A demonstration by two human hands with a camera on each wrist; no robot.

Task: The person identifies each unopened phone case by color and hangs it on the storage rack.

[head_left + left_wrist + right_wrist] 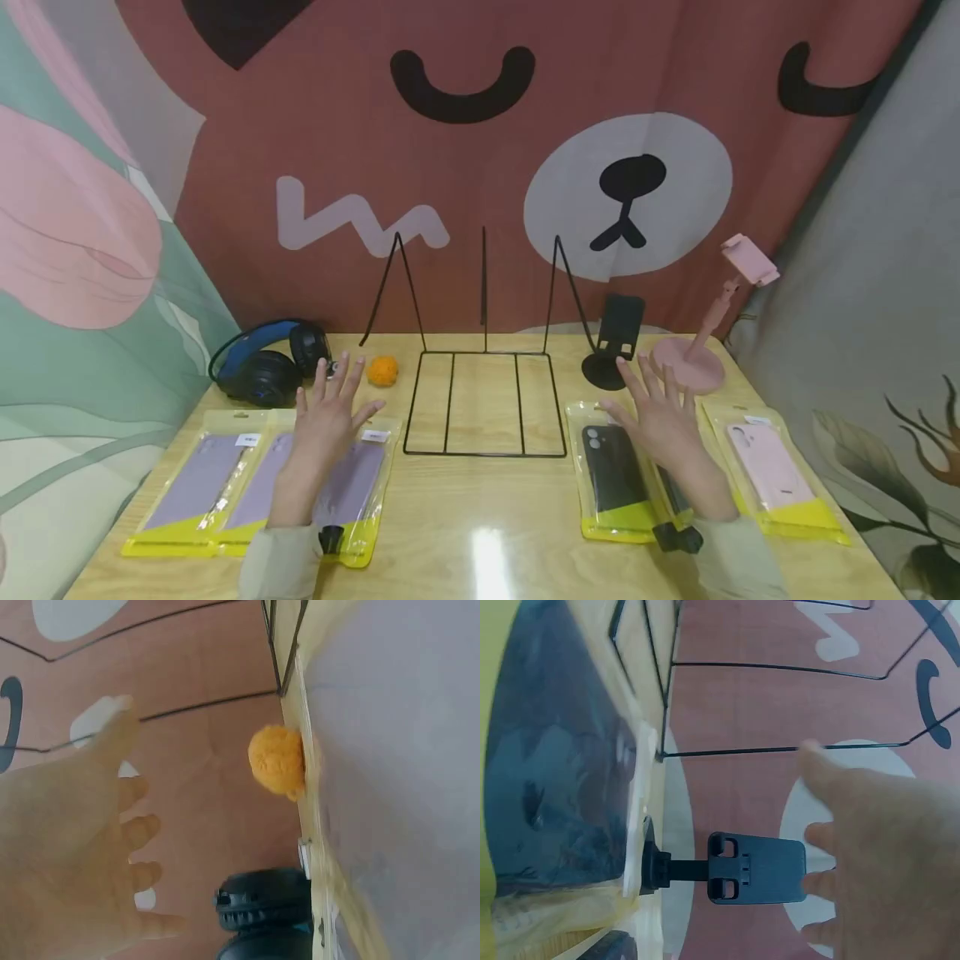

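Note:
My left hand (324,429) is held with fingers spread above three packaged purple phone cases (197,479), holding nothing. The middle and right packs are partly covered by that hand and its sleeve. My right hand (666,423), also spread and holding nothing, is over the packs on the right. Beneath and beside it lie a packaged black phone case (611,468), a second dark one mostly hidden by the wrist, and a packaged pink phone case (767,465). Between the hands stands a black wire rack (487,454). Each wrist view shows its hand with fingers extended.
Behind the left hand are black-and-blue headphones (266,377) and a small orange fuzzy ball (382,371). A black phone stand (622,318) and a pink phone stand (693,371) are at the back right. A bear-patterned curtain (480,167) hangs directly behind the wooden table (450,517).

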